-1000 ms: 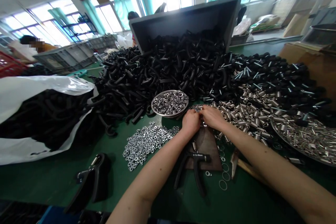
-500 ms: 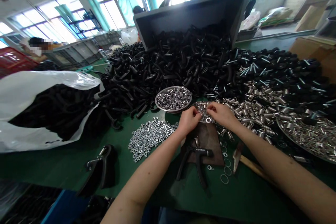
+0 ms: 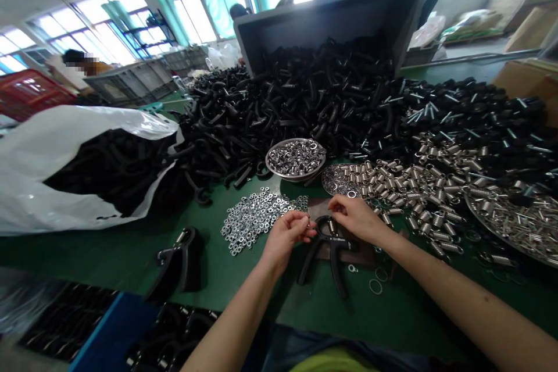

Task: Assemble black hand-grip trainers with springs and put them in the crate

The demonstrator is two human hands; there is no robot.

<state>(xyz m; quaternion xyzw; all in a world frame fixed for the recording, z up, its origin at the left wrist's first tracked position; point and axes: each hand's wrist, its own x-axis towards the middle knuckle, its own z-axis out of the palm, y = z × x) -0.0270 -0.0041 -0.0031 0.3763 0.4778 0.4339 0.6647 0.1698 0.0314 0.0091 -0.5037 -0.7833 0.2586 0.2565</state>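
My left hand [image 3: 288,238] is closed in a pinch just left of a black hand grip strengthener [image 3: 337,258], with a tiny shiny piece at the fingertips that I cannot make out. On the other side, my right hand [image 3: 357,218] has its fingers pressed together above the strengthener's coil spring [image 3: 332,226]; whatever they hold is hidden. The strengthener lies with its legs spread toward me, partly over a dark metal plate [image 3: 364,254]. A pile of hex nuts [image 3: 250,221] lies left of my left hand. Beyond my right hand is a shallow dish [image 3: 333,181] of small rings.
A bowl of metal parts [image 3: 296,160] stands before a heap of black handles [image 3: 305,99] spilling from a grey crate [image 3: 335,17]. Loose springs [image 3: 410,186] spread rightward. Another strengthener [image 3: 185,256] lies at left, near a white bag [image 3: 100,122]. Thin rings [image 3: 375,286] lie near the plate.
Both hands have come back from the ring dish toward the strengthener, the left one also moving leftward. The camera view has shifted slightly.
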